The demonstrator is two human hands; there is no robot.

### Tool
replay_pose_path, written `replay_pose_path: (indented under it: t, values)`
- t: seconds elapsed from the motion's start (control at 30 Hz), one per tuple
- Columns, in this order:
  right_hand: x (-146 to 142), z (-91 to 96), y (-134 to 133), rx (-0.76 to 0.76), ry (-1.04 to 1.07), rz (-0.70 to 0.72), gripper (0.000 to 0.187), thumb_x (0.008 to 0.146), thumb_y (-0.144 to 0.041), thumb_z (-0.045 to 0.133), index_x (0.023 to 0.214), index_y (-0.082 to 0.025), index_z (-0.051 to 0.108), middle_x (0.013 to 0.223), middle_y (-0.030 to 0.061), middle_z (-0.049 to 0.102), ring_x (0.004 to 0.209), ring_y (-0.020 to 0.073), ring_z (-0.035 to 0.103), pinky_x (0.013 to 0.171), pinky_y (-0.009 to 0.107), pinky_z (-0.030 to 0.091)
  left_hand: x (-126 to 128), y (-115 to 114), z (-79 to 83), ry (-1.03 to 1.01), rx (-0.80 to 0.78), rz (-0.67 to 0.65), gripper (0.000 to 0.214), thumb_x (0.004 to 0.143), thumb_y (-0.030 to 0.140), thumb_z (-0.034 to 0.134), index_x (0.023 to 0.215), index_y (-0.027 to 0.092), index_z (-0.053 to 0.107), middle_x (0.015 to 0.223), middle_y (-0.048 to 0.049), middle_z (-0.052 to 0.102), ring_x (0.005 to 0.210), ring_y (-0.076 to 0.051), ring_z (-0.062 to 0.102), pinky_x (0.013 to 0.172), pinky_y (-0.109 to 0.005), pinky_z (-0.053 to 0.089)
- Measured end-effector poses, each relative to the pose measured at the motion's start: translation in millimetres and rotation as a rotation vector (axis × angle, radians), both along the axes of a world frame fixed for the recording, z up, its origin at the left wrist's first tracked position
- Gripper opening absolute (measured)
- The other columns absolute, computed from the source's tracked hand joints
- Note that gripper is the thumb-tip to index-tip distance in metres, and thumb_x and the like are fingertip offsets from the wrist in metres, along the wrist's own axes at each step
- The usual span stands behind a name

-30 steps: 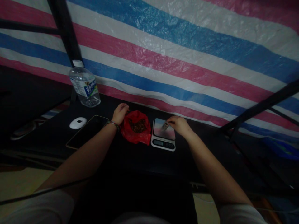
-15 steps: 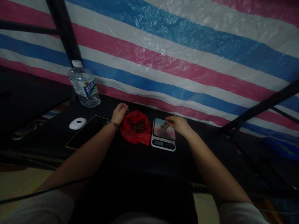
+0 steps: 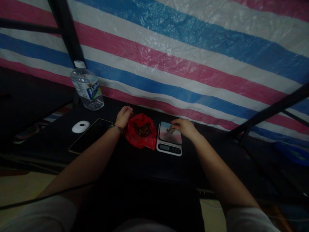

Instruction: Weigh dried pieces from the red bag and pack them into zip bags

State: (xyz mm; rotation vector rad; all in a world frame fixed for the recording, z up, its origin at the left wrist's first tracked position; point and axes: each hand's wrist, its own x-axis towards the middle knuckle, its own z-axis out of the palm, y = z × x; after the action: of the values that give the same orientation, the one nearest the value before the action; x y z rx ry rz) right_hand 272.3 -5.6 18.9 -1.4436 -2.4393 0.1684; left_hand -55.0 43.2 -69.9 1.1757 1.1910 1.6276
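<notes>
A red plastic bag (image 3: pixel 144 144) lies open on the black tabletop, with small dark brown pieces (image 3: pixel 143 130) inside it. At the bag's upper left edge is my left hand (image 3: pixel 124 116), its fingers curled in against the red plastic; the exact hold is partly hidden. To the right of the bag sits a small digital scale (image 3: pixel 169 149) with a shiny plate and a lit display. Over that plate, my right hand (image 3: pixel 183 127) has its fingertips pinched at a small brown piece (image 3: pixel 170 130), which mirrors in the plate.
A clear plastic bottle (image 3: pixel 87 87) with a white cap stands at the back left. A dark phone or tablet (image 3: pixel 90 137) and a white oval object (image 3: pixel 80 127) lie left of the bag. Striped plastic sheeting (image 3: pixel 169 64) hangs behind, between dark metal bars (image 3: pixel 70 35).
Almost nothing differs. My right hand stays over the scale's plate and my left hand stays at the bag; the whole view has shifted very slightly.
</notes>
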Motion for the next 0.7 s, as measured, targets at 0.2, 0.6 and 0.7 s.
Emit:
replay_pose_path:
  t: [0.2,0.6,0.7]
  values:
    - [-2.3,0.6,1.2,0.04,-0.003,-0.014,0.007,0.078,-0.016,0.064,0.079,-0.019,0.071,0.081,0.0023,0.069,0.074,0.0152,0.062,0.069,0.024,0.043,-1.4,3.0,-2.1,0.02,-0.009,-0.003,0.033,0.074,0.046,0.06,0.093,0.018,0.056,0.073,0.0,0.059,0.063,-0.013,0.054,0.061,-0.026,0.041]
    - [-3.1,-4.5,5.2,0.056,0.048,-0.042,0.008,0.077,-0.015,0.062,0.077,-0.019,0.069,0.079,0.0015,0.068,0.073,0.015,0.061,0.068,0.024,0.041,-0.7,2.5,-2.2,0.018,0.001,-0.004,0.033,0.074,0.045,0.06,0.093,0.018,0.058,0.073,-0.0006,0.06,0.066,-0.014,0.056,0.062,-0.026,0.043]
    - [-3.4,-6.9,5.4,0.073,0.056,-0.03,0.009,0.077,-0.014,0.061,0.077,-0.019,0.069,0.078,0.0013,0.068,0.073,0.0149,0.061,0.069,0.024,0.042,-1.2,3.5,-3.4,0.027,0.004,-0.003,0.035,0.075,0.046,0.06,0.094,0.018,0.058,0.073,-0.0007,0.06,0.065,-0.014,0.055,0.061,-0.026,0.042]
